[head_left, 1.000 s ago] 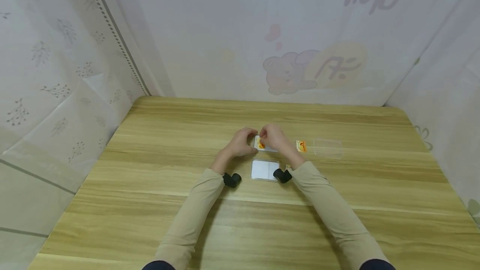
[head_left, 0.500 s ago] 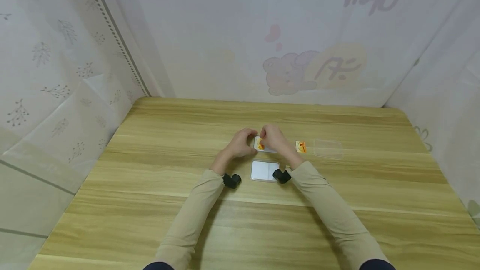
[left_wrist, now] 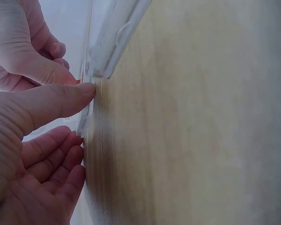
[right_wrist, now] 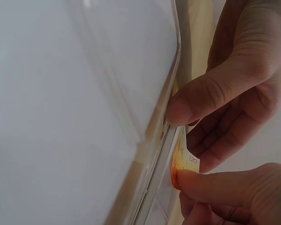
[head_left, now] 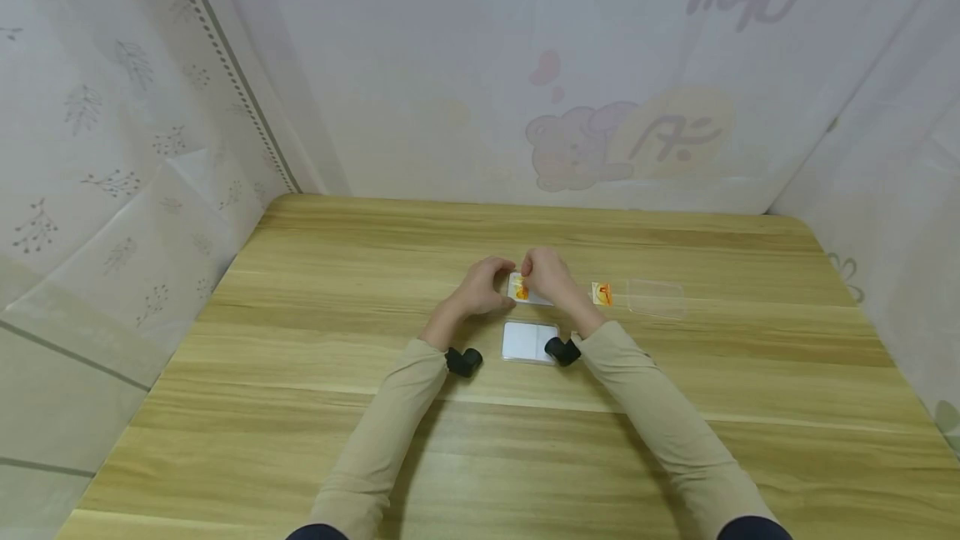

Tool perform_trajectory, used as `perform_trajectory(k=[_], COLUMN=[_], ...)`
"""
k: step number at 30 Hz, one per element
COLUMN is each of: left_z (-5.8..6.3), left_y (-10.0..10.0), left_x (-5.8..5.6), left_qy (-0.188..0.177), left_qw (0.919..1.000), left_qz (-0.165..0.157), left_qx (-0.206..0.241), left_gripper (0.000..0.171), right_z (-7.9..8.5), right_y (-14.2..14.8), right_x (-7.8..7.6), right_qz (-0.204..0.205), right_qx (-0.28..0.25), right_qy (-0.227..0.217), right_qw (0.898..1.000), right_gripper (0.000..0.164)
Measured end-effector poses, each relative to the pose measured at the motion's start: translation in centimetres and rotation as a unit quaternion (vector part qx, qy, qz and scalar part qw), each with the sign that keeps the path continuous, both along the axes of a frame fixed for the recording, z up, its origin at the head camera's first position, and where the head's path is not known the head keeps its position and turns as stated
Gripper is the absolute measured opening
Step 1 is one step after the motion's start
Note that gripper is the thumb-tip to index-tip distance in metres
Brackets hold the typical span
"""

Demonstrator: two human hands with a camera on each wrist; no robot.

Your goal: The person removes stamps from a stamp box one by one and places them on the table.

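A flat clear plastic case with a white insert [head_left: 543, 301] lies towards the back of the table. My left hand [head_left: 480, 286] holds its left end, thumb on the near edge and fingers towards the far edge. My right hand [head_left: 551, 277] reaches over that case and pinches a small orange and yellow postage stamp [right_wrist: 185, 161] between thumb and fingers. Its perforated edge and the figure 120 show in the right wrist view. The stamp is right over the white insert, partly covered by the fingertips. In the left wrist view, the left thumb [left_wrist: 61, 101] presses the case's edge.
Nearer the person lies a second clear case with a white insert [head_left: 521, 341], under the right wrist's black camera [head_left: 562, 351]. Right of the hands lie another orange stamp [head_left: 602, 293] and a transparent plastic cover [head_left: 656, 298]. Patterned cloth [head_left: 420, 90] hangs behind the wooden table.
My right hand has shifted very slightly, and a little more of the stamp shows beside its fingers. The left hand and the cases have stayed put.
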State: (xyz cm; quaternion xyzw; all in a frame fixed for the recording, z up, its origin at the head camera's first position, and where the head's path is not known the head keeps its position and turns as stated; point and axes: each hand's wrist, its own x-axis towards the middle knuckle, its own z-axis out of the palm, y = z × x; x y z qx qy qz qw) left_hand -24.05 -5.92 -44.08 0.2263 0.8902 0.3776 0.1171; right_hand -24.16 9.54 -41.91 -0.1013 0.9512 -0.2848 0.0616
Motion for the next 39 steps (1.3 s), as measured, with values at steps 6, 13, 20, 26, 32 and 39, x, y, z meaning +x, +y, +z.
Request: perform_trajectory(k=[6,13,20,26,32,39], left_z=[0.0,0.0,0.0,0.0,0.0,-0.1], left_y=[0.0,0.0,0.0,0.0,-0.1,0.0], left_x=[-0.1,-0.2,-0.3,-0.2,0.0,0.1], left_qy=[-0.002,-0.001,-0.004,-0.002,0.001,0.004], left_qw=[1.0000,1.0000,0.9999,0.9999,0.9999,0.9999], left_qz=[-0.002,-0.003,-0.007,-0.008,-0.007,-0.003], left_qx=[0.001,0.003,0.011,0.013,0.016,0.012], left_gripper=[0.060,0.060,0.059,0.058,0.057,0.056], right_z=[0.2,0.3,0.3,0.8,0.9,0.6], right_y=[0.5,1.4,2.2,2.7,3.3,4.3], right_x=[0.0,0.3,0.6,0.8,1.0,1.1], right_qz=[-0.004,-0.003,0.012,0.013,0.011,-0.005], right_qx=[-0.025,-0.080,-0.099,-0.116,-0.118,-0.143], right_qy=[0.000,-0.013,-0.003,-0.006,-0.015,-0.046], right_qw=[1.000,0.997,0.995,0.993,0.993,0.989], right_gripper=[0.006,0.006,0.007,0.011,0.015,0.018])
